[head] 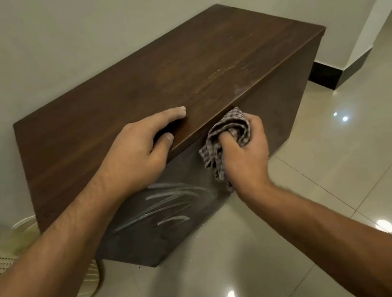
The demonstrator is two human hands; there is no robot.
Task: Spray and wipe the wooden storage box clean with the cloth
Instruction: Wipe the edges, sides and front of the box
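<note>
Partly inside right grip (247,156), cloth (228,130) against box (178,74)

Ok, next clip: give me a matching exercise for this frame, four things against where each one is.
Things:
1. left hand
2. cloth
3. pale streaks
4. perforated white plastic item

Places:
A. on the floor, beside the left end of the wooden box
B. on the box's lower front panel
C. resting on the box's top
D. bunched in the right hand, against the front, just under the top's edge

Pairs: 1-C, 2-D, 3-B, 4-A
</note>
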